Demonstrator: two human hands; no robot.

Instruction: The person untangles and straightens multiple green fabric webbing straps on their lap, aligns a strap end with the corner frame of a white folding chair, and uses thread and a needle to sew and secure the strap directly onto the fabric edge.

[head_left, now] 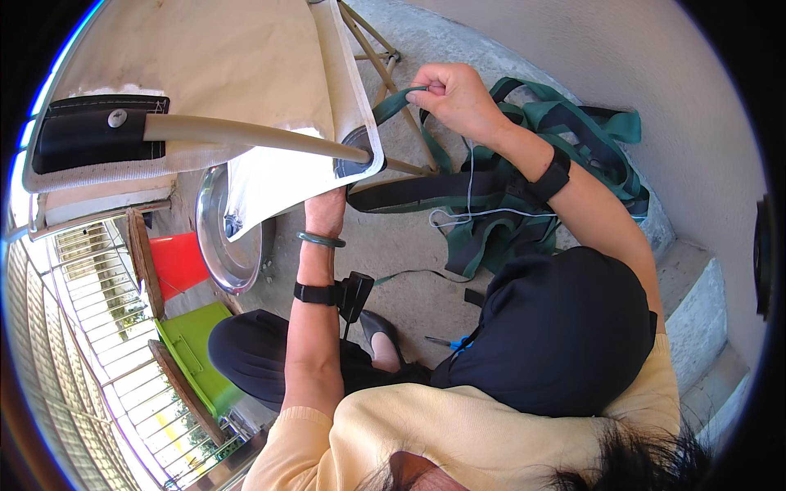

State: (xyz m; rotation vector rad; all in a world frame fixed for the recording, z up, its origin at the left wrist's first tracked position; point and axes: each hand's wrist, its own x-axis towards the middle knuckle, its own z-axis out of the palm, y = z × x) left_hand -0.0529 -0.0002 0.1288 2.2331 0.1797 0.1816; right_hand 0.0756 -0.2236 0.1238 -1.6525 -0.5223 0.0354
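Note:
A folding chair with a beige fabric seat (246,57) and tan metal tubes (254,135) fills the upper left. Black patches cover its corners. My left hand (326,211) reaches under the near black corner patch (354,151); its fingers are hidden by the fabric. Beyond and to the right, my right hand (460,100) is closed in a pinch on a dark green webbing strap (397,102) that runs to the chair's corner. A tiny shiny bit shows at the fingertips, too small to name. White thread (472,176) hangs below that hand.
A heap of green and black webbing (565,131) lies on the concrete floor by the wall. Blue-handled scissors (452,342) lie near my foot. A metal basin (217,237), a red object (180,263) and a green box (196,348) stand left, beside a railing.

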